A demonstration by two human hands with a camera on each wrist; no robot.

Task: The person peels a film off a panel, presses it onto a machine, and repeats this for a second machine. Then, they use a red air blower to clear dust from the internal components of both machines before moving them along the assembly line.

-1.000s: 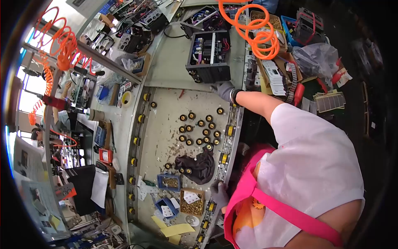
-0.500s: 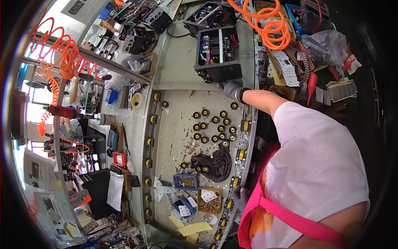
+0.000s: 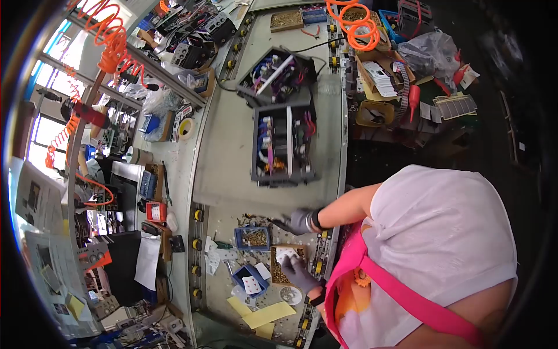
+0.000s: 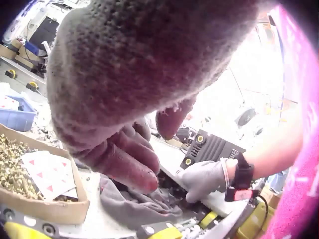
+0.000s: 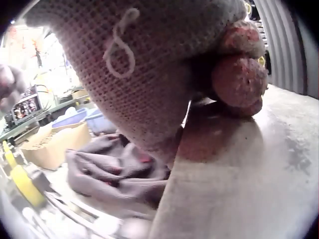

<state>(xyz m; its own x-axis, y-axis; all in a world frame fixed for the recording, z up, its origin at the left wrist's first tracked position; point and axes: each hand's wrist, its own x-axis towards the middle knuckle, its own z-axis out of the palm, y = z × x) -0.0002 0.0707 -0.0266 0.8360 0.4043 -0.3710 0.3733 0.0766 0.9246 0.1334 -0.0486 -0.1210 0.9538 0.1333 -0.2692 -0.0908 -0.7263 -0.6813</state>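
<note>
In the head view, the gloved right hand (image 3: 301, 221) is at the near end of a grey-green board (image 3: 218, 174) bearing an opened black device (image 3: 290, 142). The right wrist view shows that hand (image 5: 144, 74) gripping the board's edge (image 5: 219, 194), fingers curled on top. A crumpled dark cloth (image 5: 109, 172) lies beside the edge. The gloved left hand (image 3: 299, 274) hovers at a cardboard box of brass-coloured screws (image 3: 281, 278) with a playing card (image 3: 286, 253). In the left wrist view this hand (image 4: 134, 74) has loosely bent fingers and nothing visible in them.
Roller rails (image 3: 197, 244) run along both sides. A blue screw tray (image 3: 253, 238), another blue tray (image 3: 250, 281) and yellow paper (image 3: 270, 314) lie nearby. A second opened device (image 3: 276, 75) stands behind the first. Orange coiled hoses (image 3: 107, 41) hang above.
The board and devices have shifted down the head view with the right hand, covering the area where the round black parts lay. My left hand has moved from the rail to the screw box.
</note>
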